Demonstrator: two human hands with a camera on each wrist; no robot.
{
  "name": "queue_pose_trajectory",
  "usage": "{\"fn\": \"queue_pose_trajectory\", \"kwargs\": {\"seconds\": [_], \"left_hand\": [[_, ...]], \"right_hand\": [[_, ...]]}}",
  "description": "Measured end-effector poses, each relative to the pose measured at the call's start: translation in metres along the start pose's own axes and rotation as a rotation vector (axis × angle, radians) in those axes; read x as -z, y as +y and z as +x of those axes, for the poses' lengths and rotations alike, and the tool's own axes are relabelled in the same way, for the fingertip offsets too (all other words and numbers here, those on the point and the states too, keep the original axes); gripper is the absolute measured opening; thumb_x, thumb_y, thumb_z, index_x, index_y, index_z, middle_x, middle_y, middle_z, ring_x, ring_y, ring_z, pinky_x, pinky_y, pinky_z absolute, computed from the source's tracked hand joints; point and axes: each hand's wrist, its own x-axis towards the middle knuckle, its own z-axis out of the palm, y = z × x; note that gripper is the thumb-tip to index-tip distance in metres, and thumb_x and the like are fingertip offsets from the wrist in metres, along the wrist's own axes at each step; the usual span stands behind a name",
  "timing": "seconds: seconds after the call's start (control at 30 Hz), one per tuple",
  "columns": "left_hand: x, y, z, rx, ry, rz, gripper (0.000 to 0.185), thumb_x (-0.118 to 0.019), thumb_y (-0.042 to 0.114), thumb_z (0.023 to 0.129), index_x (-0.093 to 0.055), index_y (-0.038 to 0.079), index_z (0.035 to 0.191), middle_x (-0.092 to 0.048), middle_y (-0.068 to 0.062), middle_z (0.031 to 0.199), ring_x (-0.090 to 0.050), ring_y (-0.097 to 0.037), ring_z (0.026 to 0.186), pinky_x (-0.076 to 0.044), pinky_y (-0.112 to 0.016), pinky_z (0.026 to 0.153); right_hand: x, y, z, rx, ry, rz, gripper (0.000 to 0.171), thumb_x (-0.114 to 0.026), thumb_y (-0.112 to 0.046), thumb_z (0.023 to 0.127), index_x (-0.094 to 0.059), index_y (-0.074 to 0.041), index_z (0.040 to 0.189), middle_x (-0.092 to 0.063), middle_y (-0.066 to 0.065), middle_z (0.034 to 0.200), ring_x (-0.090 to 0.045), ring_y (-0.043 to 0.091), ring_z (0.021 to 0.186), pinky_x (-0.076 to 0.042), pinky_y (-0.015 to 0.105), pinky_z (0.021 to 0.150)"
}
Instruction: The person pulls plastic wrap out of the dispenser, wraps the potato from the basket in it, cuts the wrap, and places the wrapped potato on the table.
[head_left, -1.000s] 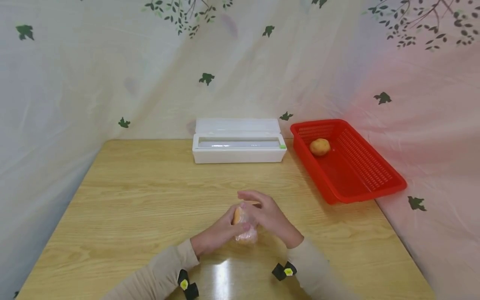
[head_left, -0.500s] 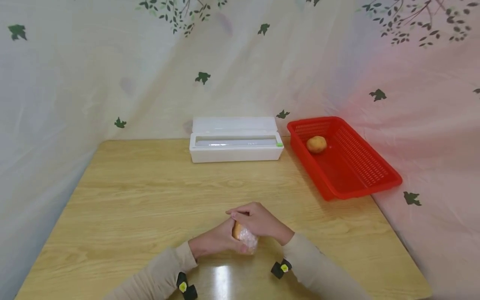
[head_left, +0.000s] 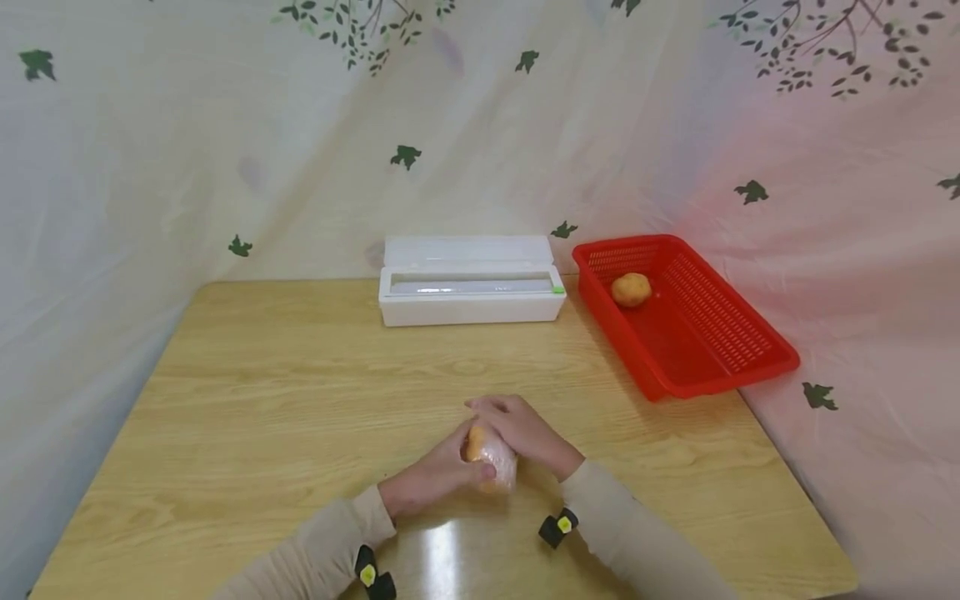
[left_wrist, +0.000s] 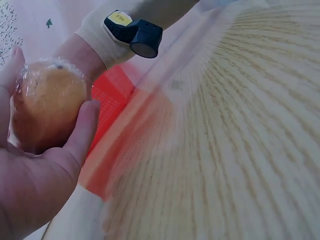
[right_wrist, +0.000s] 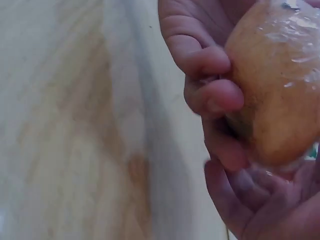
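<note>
A potato [head_left: 495, 460] wrapped in clear plastic film is held between both hands above the near middle of the table. My left hand [head_left: 429, 482] grips it from the left, thumb on the near side. From the right, my right hand [head_left: 531, 435] curls over its top and far side. The left wrist view shows the potato [left_wrist: 50, 107] between the left thumb and fingers. Film looks crinkled and shiny on the potato [right_wrist: 280, 90] in the right wrist view, where fingers press its side. Part of the potato is hidden by the hands.
At the back of the wooden table [head_left: 300, 392] stands a white cling film box [head_left: 472, 312], its lid raised and a roll inside. To its right, a red plastic basket [head_left: 731, 379] holds one unwrapped potato [head_left: 631, 290]. A printed curtain [head_left: 315, 167] hangs behind.
The right hand has come down closer over the potato, its fingers now curled against it. Both hands shifted slightly nearer, then slightly back up, while the left kept its grip.
</note>
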Motion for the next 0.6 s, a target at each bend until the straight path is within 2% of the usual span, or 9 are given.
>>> {"fn": "queue_pose_trajectory", "kwargs": {"seconds": [0.1,0.2,0.3,0.43,0.6], "left_hand": [[0.002,0.003,0.0,0.018,0.071,-0.095,0.089,-0.064,0.033,0.099,-0.005,0.005,0.16,-0.037,-0.021,0.153,-0.047,-0.027,0.132,-0.043,-0.038,0.106],[0.004,0.007,0.003,0.015,0.088,-0.225,0.081,-0.058,0.026,0.103,-0.003,0.006,0.159,-0.034,-0.026,0.152,-0.048,-0.031,0.13,-0.048,-0.042,0.101],[0.004,0.01,0.006,0.006,0.081,-0.311,0.073,-0.052,0.026,0.106,-0.004,0.009,0.159,-0.033,-0.024,0.149,-0.051,-0.029,0.125,-0.05,-0.045,0.098],[0.002,0.014,0.009,-0.004,0.075,-0.376,0.068,-0.049,0.028,0.107,-0.008,0.01,0.158,-0.037,-0.02,0.142,-0.054,-0.024,0.116,-0.047,-0.05,0.099],[-0.001,0.019,0.01,-0.023,0.073,-0.426,0.066,-0.048,0.025,0.106,-0.009,0.01,0.158,-0.041,-0.015,0.136,-0.056,-0.021,0.112,-0.049,-0.043,0.095]], "right_hand": [[0.009,-0.001,-0.001,-0.071,0.113,0.122,0.055,-0.042,-0.045,0.107,-0.059,-0.003,0.137,-0.067,0.011,0.122,-0.064,0.027,0.111,-0.052,0.046,0.095],[0.017,-0.004,-0.006,-0.099,0.163,0.218,0.058,-0.042,-0.045,0.107,-0.053,0.001,0.14,-0.065,0.017,0.12,-0.066,0.029,0.102,-0.056,0.046,0.088],[0.02,-0.007,-0.015,-0.068,0.122,0.238,0.056,-0.043,-0.04,0.107,-0.048,0.003,0.144,-0.061,0.02,0.125,-0.065,0.028,0.102,-0.055,0.047,0.088],[0.019,-0.012,-0.026,-0.025,0.038,0.239,0.056,-0.048,-0.032,0.105,-0.041,0.003,0.149,-0.057,0.022,0.131,-0.061,0.027,0.106,-0.053,0.043,0.088],[0.018,-0.01,-0.031,-0.035,0.002,0.281,0.063,-0.061,-0.033,0.1,-0.041,-0.003,0.151,-0.058,0.019,0.134,-0.06,0.027,0.112,-0.052,0.038,0.09]]}}
